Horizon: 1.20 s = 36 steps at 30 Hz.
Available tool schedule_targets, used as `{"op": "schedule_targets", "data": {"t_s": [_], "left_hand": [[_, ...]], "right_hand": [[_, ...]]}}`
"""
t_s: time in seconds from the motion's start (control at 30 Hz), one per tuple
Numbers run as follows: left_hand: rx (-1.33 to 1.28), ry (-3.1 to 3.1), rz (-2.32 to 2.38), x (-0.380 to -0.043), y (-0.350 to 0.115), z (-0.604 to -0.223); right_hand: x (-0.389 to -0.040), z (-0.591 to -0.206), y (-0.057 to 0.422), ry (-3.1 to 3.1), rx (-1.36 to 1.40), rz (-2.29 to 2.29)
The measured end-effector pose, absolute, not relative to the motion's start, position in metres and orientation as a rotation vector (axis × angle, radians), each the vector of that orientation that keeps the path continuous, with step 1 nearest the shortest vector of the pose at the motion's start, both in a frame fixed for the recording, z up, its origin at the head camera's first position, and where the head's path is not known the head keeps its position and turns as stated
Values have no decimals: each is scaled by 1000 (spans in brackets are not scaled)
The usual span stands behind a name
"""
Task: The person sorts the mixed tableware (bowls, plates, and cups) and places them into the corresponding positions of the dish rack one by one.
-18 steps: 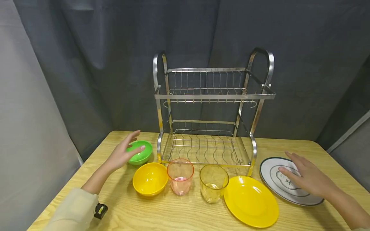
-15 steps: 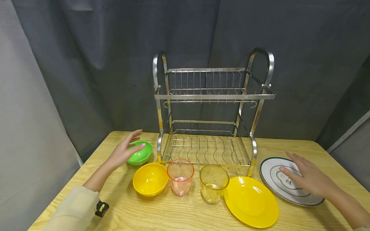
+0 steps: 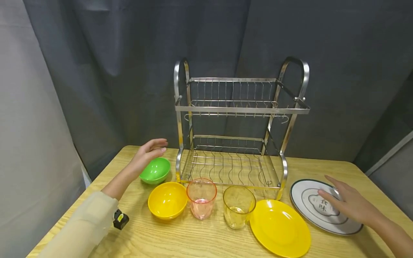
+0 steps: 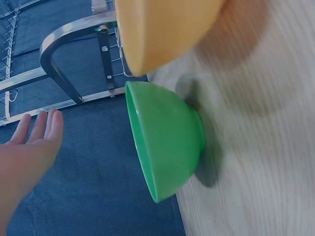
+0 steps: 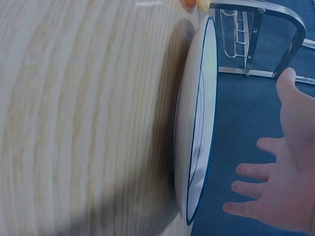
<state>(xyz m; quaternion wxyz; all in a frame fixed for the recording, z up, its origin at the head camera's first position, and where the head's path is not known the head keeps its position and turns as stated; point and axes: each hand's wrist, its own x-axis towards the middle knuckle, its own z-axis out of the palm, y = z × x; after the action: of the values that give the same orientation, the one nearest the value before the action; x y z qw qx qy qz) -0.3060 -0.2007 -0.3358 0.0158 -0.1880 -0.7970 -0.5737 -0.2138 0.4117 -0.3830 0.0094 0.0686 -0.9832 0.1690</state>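
My left hand (image 3: 146,154) hovers over the green bowl (image 3: 155,171) at the back left, its fingers fairly straight and holding nothing. In the left wrist view a gap shows between that hand and the green bowl (image 4: 165,140). Over the white plate (image 3: 317,204) on the right, my right hand (image 3: 350,204) is held with fingers spread and nothing in it. The right wrist view shows the white plate (image 5: 197,128) with its dark rim, apart from the right hand (image 5: 283,177). Part of the plate is hidden behind that hand.
A two-tier metal dish rack (image 3: 242,110) stands at the back middle. In front of it are a yellow bowl (image 3: 167,200), a pink cup (image 3: 201,200), a yellow cup (image 3: 238,208) and a yellow plate (image 3: 280,228), all on the wooden table (image 3: 180,238). A dark curtain hangs behind.
My left hand has moved up and to the right above the green bowl. My right hand has shifted slightly right and down in the view, and the head view has tilted slightly.
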Motion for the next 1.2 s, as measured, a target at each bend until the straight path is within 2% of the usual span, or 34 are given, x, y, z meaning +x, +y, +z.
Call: {"op": "schedule_targets", "data": {"t_s": [0.27, 0.53, 0.63, 0.77, 0.87, 1.2], "left_hand": [[-604, -2331, -2076, -380, -221, -384], [-600, -2205, -2280, -400, -211, -391], [-692, -2206, -2255, -409, -209, -397], [-652, -2267, -2206, -363, -184, -354], [-493, -2321, -2208, -324, -164, -316], [-344, -2299, -2269, -330, -152, -308]], "right_hand": [[-214, -387, 423, -3041, 239, 530], [-215, -390, 434, -2999, 265, 459], [-215, -391, 439, -3020, 235, 426], [-215, -391, 445, -3068, 172, 393], [-214, -392, 448, -3089, 137, 378], [-213, -388, 449, -3091, 90, 344]]}}
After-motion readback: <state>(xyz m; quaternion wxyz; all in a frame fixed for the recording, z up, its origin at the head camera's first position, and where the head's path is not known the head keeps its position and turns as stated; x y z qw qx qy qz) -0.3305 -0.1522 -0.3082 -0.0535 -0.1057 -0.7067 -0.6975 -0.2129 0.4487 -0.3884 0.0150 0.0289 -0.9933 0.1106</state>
